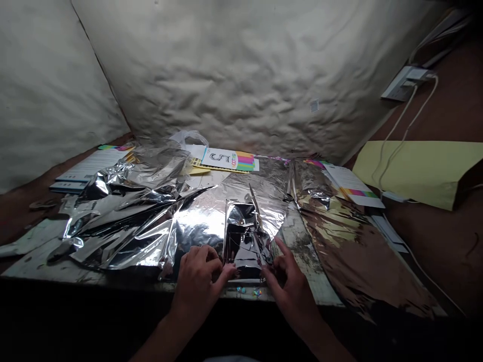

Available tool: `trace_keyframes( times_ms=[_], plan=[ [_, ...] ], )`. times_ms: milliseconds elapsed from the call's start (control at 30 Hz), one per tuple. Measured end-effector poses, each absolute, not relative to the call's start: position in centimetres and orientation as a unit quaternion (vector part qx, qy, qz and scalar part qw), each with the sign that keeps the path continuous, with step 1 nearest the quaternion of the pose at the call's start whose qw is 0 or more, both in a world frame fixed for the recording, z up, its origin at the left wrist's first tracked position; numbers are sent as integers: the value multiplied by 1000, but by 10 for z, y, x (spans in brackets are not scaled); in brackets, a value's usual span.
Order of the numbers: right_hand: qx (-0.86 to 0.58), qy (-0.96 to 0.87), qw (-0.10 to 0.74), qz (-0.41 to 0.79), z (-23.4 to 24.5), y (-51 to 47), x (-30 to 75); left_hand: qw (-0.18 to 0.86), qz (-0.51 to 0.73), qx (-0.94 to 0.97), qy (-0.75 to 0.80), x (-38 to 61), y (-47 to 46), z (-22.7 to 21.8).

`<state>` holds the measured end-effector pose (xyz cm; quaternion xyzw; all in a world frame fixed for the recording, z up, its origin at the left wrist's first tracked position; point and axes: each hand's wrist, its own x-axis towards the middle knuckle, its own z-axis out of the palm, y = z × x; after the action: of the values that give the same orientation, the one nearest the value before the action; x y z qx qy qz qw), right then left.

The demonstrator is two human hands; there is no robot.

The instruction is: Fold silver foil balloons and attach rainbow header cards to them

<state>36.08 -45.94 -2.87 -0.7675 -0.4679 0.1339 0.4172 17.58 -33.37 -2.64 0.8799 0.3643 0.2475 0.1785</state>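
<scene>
A small folded piece of shiny silver foil point(243, 239) lies in front of me at the table's near edge. My left hand point(199, 271) is closed at its lower left corner, with the thumb on the foil's edge. At the lower right corner my right hand point(289, 276) has its thumb against the foil and its fingers bent round the side, the index finger pointing forward. A thin pointed strip, perhaps a blade point(254, 202), lies along the foil's upper right. Beneath it spreads a larger silver foil sheet point(198, 221), crumpled toward the left.
Another foil sheet point(362, 251) drapes over the table on the right. White cards with coloured stripes point(222, 158) lie at the back, booklets point(81, 168) at the left. A power strip point(405, 83) with white cables hangs at the right. Tiny shiny bits point(257, 292) sit on the front edge.
</scene>
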Motion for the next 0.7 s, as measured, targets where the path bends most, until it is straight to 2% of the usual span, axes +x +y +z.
trace_keyframes(
  times_ms=[133, 300, 367, 433, 500, 567, 633, 700],
  plan=[
    [-773, -488, 388, 122, -24, -459, 358, 135, 267, 897, 326, 176, -335, -27],
    [-755, -563, 335, 33, -22, -496, 361, 118, 123, 975, 145, 169, -334, -18],
    [-698, -652, 294, -24, -21, -510, 372, 118, 100, 979, 133, 167, -334, -15],
    [-627, -746, 219, -42, -18, -514, 386, 125, 91, 982, 112, 168, -334, -12],
    [-587, -798, 139, 0, -14, -508, 400, 140, 88, 983, 84, 168, -333, -8],
    [-577, -808, 102, 59, -11, -499, 410, 159, 82, 982, 59, 169, -330, -4],
    [-575, -803, 116, 103, -9, -491, 416, 182, 74, 980, 38, 169, -324, 0],
    [-570, -790, 176, 139, -8, -487, 418, 218, 67, 973, 25, 172, -317, 4]
  ],
)
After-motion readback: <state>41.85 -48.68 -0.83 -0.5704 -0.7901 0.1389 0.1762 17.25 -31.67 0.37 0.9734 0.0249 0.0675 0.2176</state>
